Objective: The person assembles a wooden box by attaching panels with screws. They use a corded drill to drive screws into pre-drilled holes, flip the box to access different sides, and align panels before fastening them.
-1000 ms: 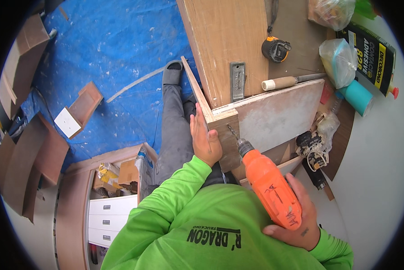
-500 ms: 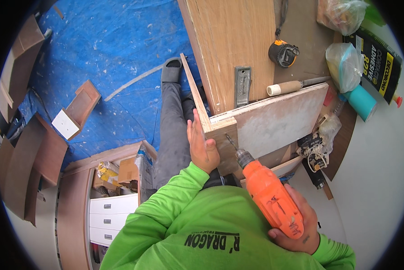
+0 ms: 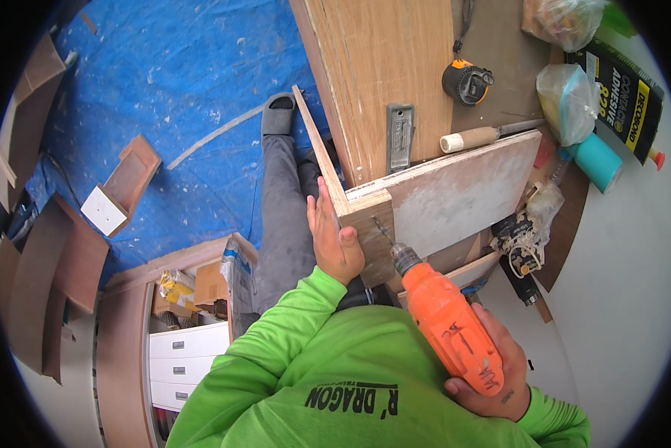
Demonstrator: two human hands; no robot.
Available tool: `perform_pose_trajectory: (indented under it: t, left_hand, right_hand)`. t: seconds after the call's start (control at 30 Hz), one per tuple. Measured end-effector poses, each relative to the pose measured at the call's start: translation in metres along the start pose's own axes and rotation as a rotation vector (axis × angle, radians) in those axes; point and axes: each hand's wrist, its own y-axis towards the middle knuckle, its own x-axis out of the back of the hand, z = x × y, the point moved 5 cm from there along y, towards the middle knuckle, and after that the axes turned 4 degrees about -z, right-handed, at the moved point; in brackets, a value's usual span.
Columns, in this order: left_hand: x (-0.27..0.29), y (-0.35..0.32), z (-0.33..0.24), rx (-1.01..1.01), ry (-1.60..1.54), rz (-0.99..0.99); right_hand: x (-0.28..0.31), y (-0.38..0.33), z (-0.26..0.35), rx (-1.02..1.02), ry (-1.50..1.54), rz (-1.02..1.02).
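My right hand (image 3: 497, 373) grips an orange power drill (image 3: 447, 328), whose bit touches the near face of a plywood panel (image 3: 369, 231) at the corner of a wooden box. My left hand (image 3: 334, 237) presses flat against that corner, steadying the thin upright side board (image 3: 319, 153). A whitish top panel (image 3: 462, 190) runs to the right from the corner. Green sleeves cover both of my arms.
On the bench lie a tape measure (image 3: 466, 81), a wooden-handled tool (image 3: 477, 138), a metal hinge plate (image 3: 399, 137), plastic bags (image 3: 567, 101), a black adhesive can (image 3: 623, 89) and a teal cup (image 3: 598, 160). A blue tarp (image 3: 163, 97) with wood offcuts covers the floor. A drawer unit (image 3: 178, 358) stands lower left.
The drill has tilted and its bit now meets the panel lower on the corner. My left hand stays pressed on the joint. The view has shifted slightly.
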Motion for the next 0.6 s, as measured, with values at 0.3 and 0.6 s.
perform_pose_trajectory:
  t: [0.3, 0.6]
  left_hand:
    - [0.0006, 0.0002, 0.0019, -0.02, -0.002, -0.012]
    - [0.0021, 0.0, 0.0023, -0.01, 0.002, -0.003]
  right_hand:
    - [-0.0066, -0.0025, 0.0015, 0.038, -0.043, -0.028]
    - [-0.0104, 0.0008, 0.0069, 0.098, -0.146, 0.017]
